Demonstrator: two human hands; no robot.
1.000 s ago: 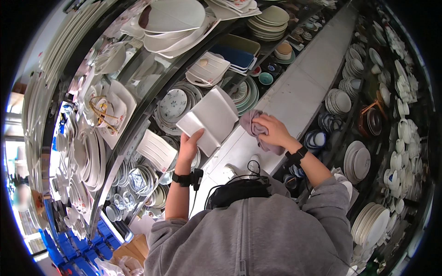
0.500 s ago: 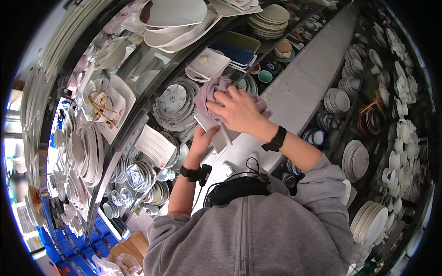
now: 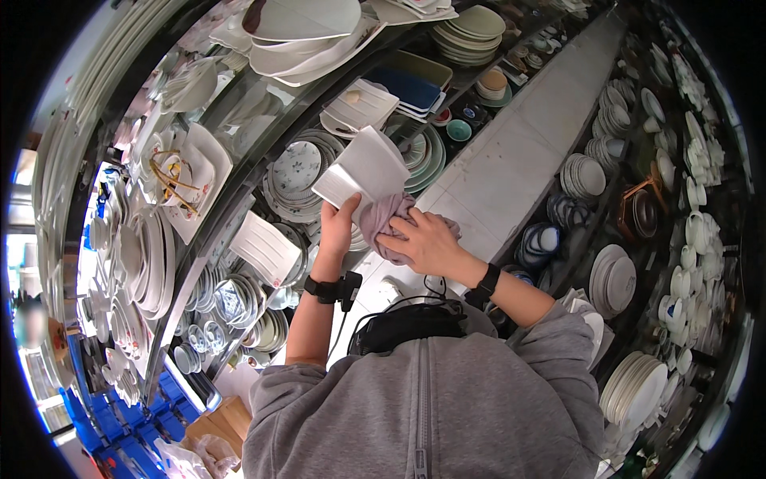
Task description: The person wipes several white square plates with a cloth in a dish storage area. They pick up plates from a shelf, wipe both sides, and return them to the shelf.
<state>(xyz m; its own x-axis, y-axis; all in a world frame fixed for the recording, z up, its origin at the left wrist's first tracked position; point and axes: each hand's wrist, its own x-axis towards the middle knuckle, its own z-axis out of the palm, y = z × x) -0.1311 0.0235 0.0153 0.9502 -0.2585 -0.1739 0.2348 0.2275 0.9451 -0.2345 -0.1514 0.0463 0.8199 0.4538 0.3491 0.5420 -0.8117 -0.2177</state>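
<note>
Head view: the mauve cloth (image 3: 386, 227) has moved down the white dish (image 3: 369, 165).

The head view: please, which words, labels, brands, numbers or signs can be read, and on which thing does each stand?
I can read none.
White dish and mauve cloth: no lettering visible.
Patterned round plate: decoration, no legible text.
Round white plates at right: any mark is too small or blurred.
</note>
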